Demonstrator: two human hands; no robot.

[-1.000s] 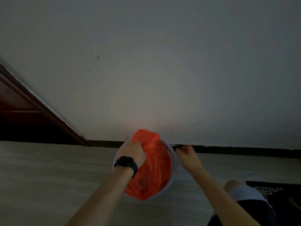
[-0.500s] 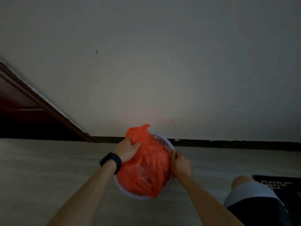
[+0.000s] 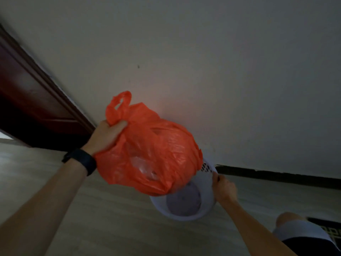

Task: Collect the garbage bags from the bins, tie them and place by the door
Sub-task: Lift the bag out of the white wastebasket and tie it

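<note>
Room: dim light, plain pale wall (image 3: 212,52) meeting a pale wood-grain floor (image 3: 114,224) along a dark skirting strip (image 3: 276,174)
Door: dark reddish-brown door (image 3: 27,100) at the left edge of the view, well apart from the bin
Bin: small white plastic bin (image 3: 186,207) with a perforated wall standing on the floor just beside the wall, its bare bottom visible inside
Bag: orange garbage bag (image 3: 153,152), bulging and full, raised above the bin's rim and overlapping its near-left side in the view; one handle loop sticks up above the fist, something pale shows faintly through the plastic
Left hand: left hand (image 3: 107,133) closed in a fist around the gathered neck of the bag, carrying its weight; a black watch (image 3: 83,160) sits on that wrist
Right hand: right hand (image 3: 224,188) curled over the bin's right rim, fingers closed on the edge
Person: a bare knee (image 3: 287,218) at the lower right, with a dark patterned mat (image 3: 330,230) just beyond it
</note>
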